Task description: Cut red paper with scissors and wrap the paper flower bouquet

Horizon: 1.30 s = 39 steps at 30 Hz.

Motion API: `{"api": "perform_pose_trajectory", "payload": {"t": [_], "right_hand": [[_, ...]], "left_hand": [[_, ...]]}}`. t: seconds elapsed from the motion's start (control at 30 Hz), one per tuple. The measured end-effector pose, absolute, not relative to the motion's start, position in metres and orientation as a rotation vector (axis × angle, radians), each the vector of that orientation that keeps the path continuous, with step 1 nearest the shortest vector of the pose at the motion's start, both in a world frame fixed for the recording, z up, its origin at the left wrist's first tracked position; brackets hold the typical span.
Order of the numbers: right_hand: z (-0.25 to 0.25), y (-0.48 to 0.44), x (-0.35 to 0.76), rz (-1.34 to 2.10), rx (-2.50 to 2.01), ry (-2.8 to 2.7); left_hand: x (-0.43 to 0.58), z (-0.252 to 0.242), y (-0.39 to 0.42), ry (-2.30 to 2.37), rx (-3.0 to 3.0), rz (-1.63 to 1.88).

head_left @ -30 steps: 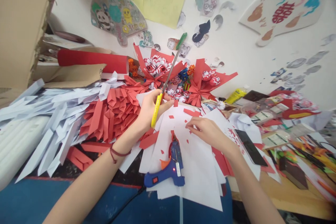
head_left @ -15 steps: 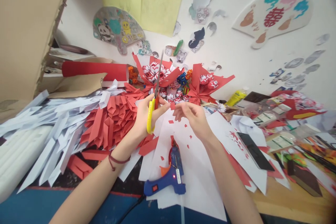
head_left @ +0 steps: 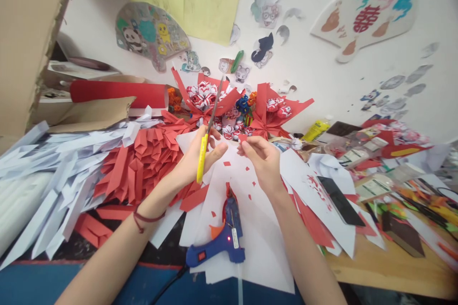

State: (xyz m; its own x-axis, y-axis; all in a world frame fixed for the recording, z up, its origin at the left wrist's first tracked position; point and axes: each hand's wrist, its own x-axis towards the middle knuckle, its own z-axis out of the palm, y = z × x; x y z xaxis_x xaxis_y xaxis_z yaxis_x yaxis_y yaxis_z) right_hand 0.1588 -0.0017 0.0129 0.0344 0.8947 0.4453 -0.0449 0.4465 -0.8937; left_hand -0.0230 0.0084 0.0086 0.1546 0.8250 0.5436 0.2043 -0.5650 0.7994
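"Where are the scissors (head_left: 202, 158)?"

"In the left hand (head_left: 204, 155), beyond the glue gun (head_left: 232, 238) and a little to its left. The handle sits against the palm, with thumb and fingers parted loosely."

"And the right hand (head_left: 264, 162)?"

"Beyond the glue gun and to its right, fingertips nearly together, pinching a small red paper piece (head_left: 243, 137). The hands are near each other, not touching."

"Any room?"

"Past the glue gun's nozzle, between the hands, lies white paper (head_left: 265, 248) with only small red scraps. Left of the glue gun, a pile of folded red paper (head_left: 138, 162) crowds in; well to its right are a phone (head_left: 339, 200) and the desk's (head_left: 375, 271) near edge."

"Which way do the scissors point?"

"Tips up and away from the person, the long axis leaning slightly right."
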Motion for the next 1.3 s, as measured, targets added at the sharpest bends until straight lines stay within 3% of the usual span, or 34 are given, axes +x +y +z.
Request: {"api": "perform_pose_trajectory", "payload": {"t": [0.27, 1.3], "right_hand": [[0.014, 0.0, 0.173, 0.643, -0.799, -1.388], [0.013, 0.003, 0.188, 0.512, -0.765, -1.593]], "left_hand": [[-0.027, 0.018, 0.009, 1.259, 2.172, 1.084], [-0.033, 0.017, 0.015, 1.232, 2.28, 1.045]]}}
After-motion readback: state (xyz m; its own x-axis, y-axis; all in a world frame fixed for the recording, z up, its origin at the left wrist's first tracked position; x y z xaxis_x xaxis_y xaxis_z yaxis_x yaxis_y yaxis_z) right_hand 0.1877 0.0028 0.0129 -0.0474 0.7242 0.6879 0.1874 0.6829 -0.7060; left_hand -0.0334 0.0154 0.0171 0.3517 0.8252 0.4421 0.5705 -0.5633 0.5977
